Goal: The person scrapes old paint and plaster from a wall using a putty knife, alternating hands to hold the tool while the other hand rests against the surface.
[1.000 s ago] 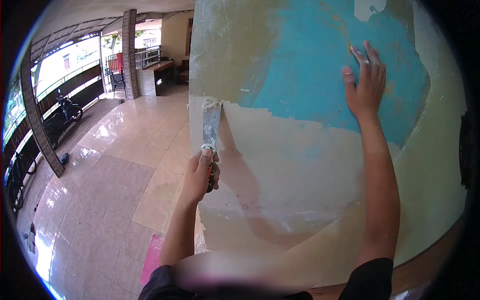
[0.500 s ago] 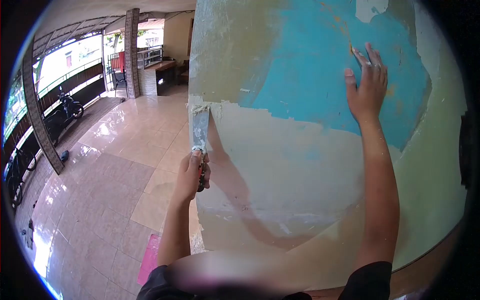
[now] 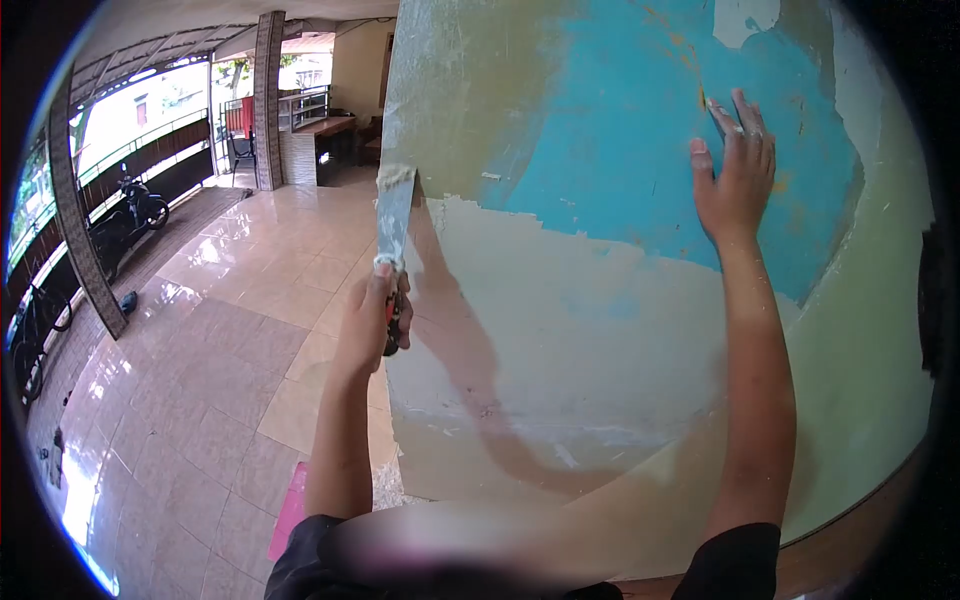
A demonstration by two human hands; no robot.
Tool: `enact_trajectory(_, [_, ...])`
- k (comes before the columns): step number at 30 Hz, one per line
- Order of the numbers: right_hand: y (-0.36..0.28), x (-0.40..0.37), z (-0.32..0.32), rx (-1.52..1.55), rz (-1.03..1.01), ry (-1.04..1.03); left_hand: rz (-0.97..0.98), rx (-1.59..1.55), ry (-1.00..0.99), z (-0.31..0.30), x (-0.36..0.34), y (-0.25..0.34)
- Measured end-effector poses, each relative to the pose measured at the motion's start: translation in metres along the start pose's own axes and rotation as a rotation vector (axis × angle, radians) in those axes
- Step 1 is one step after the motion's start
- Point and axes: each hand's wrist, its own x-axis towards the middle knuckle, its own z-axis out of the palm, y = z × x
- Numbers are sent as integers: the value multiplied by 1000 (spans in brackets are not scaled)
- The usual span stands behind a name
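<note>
My left hand is closed around the dark and red handle of a putty knife. The blade points up at the left edge of the wall, with a lump of pale scraped paint or filler on its tip. My right hand lies on the blue patch of the wall with its fingers spread, holding nothing. Below the blue, a pale scraped area with a ragged upper edge spans the wall. Olive-coloured paint covers the part above the blade.
Tiled floor stretches away to the left, with a pink board or mat low down. Pale crumbs lie at the wall's foot. Farther off are a pillar, a motorbike, a bicycle and a desk.
My left hand and the putty knife have moved up and slightly left along the wall's edge, the lump staying on the blade. My right hand has stayed in place.
</note>
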Motion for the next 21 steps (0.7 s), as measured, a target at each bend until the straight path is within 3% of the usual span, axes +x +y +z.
enact_trajectory(4, [0,0,-2,18,16,-3,-45,-49,-18,-5,-13,-30])
enact_trajectory(12, [-1,2,-2,49,6,46,46,-14,48,-13,-4,3])
enact_trajectory(14, [-1,3,-3,38,9,48,100,97,244,-10,-14,-3])
enact_trajectory(18, [-1,4,-4,37,0,50,238,274,421,-22,-16,-25])
enact_trajectory(20, [-2,4,-4,33,2,45,178,329,413,-22,-17,-22])
enact_trajectory(21, [-2,3,-4,34,2,45,270,450,423,-20,-15,-23])
